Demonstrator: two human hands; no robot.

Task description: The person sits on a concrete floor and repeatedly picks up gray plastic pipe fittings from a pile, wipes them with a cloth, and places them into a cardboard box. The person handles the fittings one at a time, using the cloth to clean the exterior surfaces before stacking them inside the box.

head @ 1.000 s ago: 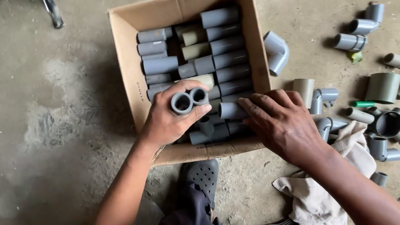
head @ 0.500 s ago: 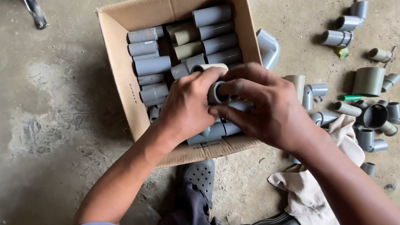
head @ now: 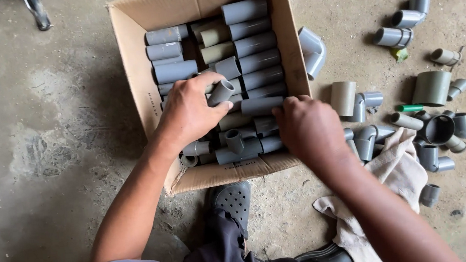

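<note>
Inside the cardboard box (head: 132,72), the left hand (head: 189,112) gripped a short grey pipe fitting (head: 221,91) between thumb and fingers, above the rows of grey fittings packed there. The right hand (head: 309,130) lay curled over the box's right wall, fingertips on a grey tube (head: 261,105); whether it clasped the tube could not be told. Loose fittings (head: 438,130) and a cloth (head: 399,170) lay right of the box.

Box (head: 132,72) packed tight with pipes (head: 255,61); no gap between rows. Loose fittings (head: 435,124) crowd floor (head: 39,165) right of box; left side open.
</note>
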